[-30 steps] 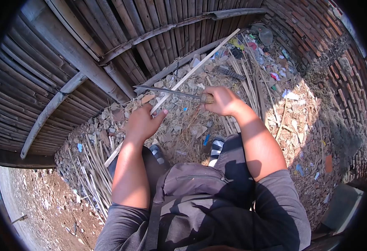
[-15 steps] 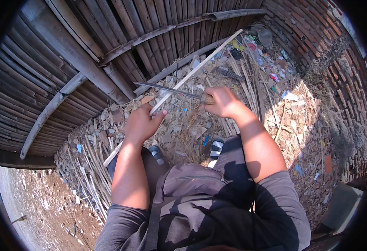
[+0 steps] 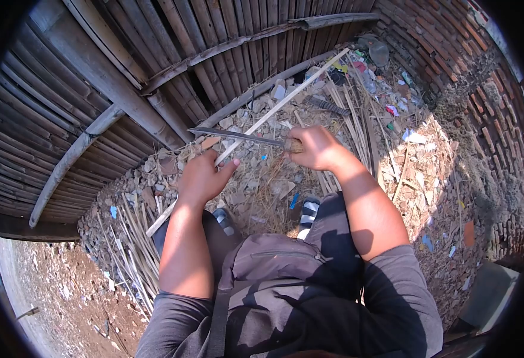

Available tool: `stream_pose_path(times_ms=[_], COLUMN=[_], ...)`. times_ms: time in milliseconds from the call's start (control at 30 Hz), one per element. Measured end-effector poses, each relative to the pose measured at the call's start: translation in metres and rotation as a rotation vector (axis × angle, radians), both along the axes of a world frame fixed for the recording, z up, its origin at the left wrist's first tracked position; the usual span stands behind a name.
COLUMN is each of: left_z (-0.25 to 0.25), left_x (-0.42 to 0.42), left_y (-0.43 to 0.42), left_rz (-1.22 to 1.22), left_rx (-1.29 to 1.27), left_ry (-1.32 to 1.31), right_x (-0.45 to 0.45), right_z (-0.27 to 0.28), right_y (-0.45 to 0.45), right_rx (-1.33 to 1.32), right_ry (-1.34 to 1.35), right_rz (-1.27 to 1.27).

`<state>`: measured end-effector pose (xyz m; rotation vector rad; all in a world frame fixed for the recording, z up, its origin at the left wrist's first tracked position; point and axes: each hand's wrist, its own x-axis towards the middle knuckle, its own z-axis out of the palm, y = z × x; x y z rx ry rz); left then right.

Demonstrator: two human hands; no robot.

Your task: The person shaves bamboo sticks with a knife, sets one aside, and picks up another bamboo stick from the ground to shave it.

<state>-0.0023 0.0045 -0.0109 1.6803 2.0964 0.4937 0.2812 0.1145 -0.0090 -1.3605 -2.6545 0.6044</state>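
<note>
My left hand [image 3: 203,179] is closed around a long pale bamboo strip [image 3: 286,100], which slants from beside my left knee up to the far right. The fingers lie under or behind the strip and are partly hidden; the thumb sticks out to the right. In my right hand [image 3: 315,148] is a machete [image 3: 244,136], gripped by its handle. Its narrow dark blade points left and crosses the strip just beyond my left hand. Whether blade and strip touch, I cannot tell.
A bamboo wall [image 3: 232,42] rises in front and to the left, a brick wall [image 3: 447,53] on the right. Loose bamboo strips [image 3: 131,250] lie by my left leg, and more strips [image 3: 352,122] lie ahead. A dark sheath-like object [image 3: 329,107] rests on rubble and litter.
The machete has tilted, its tip dropping lower in view while the handle moved slightly left. The strip's far end has dipped a little. My left hand stays nearly in place.
</note>
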Motion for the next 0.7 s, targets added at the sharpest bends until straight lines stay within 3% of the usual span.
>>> stream_pose_path(times_ms=[167, 567, 700], left_z=[0.002, 0.006, 0.006], left_x=[0.0, 0.001, 0.002], left_y=[0.0, 0.002, 0.0], left_rz=[-0.014, -0.06, -0.054], left_rx=[-0.037, -0.141, -0.157], left_ry=[0.002, 0.043, 0.043], right_x=[-0.01, -0.005, -0.01], right_z=[0.019, 0.003, 0.011], right_y=[-0.01, -0.008, -0.009], right_rx=[-0.078, 0.014, -0.074], right_ry=[-0.074, 0.022, -0.075], right_rz=[0.008, 0.053, 0.04])
